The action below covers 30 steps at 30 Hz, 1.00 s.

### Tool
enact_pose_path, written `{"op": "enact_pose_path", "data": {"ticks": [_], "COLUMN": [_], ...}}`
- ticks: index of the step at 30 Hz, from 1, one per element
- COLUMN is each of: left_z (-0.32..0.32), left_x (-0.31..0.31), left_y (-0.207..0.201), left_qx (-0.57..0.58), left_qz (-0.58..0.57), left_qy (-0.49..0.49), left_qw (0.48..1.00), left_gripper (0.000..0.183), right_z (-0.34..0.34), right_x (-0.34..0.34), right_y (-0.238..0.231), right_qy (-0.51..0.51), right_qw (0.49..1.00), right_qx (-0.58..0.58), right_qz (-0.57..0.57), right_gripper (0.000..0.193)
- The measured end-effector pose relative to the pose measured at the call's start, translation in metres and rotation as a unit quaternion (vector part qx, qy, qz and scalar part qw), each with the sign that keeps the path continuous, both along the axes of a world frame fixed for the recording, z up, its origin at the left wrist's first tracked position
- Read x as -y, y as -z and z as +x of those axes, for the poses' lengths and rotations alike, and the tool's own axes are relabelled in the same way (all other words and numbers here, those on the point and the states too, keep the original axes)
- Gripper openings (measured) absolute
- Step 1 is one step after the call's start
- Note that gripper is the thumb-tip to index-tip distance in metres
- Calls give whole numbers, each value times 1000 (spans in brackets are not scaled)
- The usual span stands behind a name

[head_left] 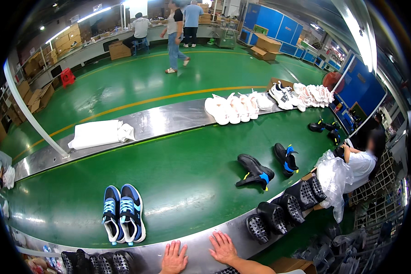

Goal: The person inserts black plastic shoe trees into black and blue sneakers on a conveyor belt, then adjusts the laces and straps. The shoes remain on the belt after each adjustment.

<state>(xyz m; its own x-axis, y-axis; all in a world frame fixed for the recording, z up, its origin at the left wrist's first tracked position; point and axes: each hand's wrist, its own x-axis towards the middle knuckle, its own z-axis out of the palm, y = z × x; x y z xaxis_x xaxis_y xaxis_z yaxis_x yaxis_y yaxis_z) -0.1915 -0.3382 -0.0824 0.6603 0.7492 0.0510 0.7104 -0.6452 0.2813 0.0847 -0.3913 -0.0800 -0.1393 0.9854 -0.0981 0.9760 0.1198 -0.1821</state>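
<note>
My left hand (174, 259) lies with its fingers spread on the near metal ledge (198, 241) of the conveyor, holding nothing. Beside it to the right, my right hand (223, 248) also rests there, fingers stretched out and nothing in them. On the green belt (187, 187), left of my hands, a pair of blue and black sneakers (131, 212) with light blue laces stands side by side. Farther right on the belt are two black shoes (255, 171) with blue and yellow parts. Black perforated shoe-shaped pieces (273, 218) line the ledge to the right of my right hand.
More black perforated pieces (100, 262) sit at the lower left. White shoes (233, 109) and a folded white sheet (98, 134) lie on the far ledge. At the right, a seated co-worker (360, 164) handles a dark item near a clear plastic bag (333, 173). Someone walks (174, 36) beyond.
</note>
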Motion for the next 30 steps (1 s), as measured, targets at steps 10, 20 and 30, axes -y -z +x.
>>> {"op": "enact_pose_path", "data": {"ticks": [10,20,30], "left_z": [1,3,2], "left_x": [-1,-2,-1], "left_y": [-4,-5,-1], "left_qx": [-3,10,10], "left_qz": [-8,-4,-1], "left_qy": [1,1,-1], "left_qw": [1000,1000,1000], "left_gripper": [56,56,55], "right_z": [1,2,2], "right_x": [0,0,-2], "right_y": [1,3,-2], "right_qy": [-8,-8,-11], "right_qw": [1000,1000,1000], "right_qx": [15,17,18], "right_qz": [-5,-1,-7], "right_gripper": [67,66,64]}}
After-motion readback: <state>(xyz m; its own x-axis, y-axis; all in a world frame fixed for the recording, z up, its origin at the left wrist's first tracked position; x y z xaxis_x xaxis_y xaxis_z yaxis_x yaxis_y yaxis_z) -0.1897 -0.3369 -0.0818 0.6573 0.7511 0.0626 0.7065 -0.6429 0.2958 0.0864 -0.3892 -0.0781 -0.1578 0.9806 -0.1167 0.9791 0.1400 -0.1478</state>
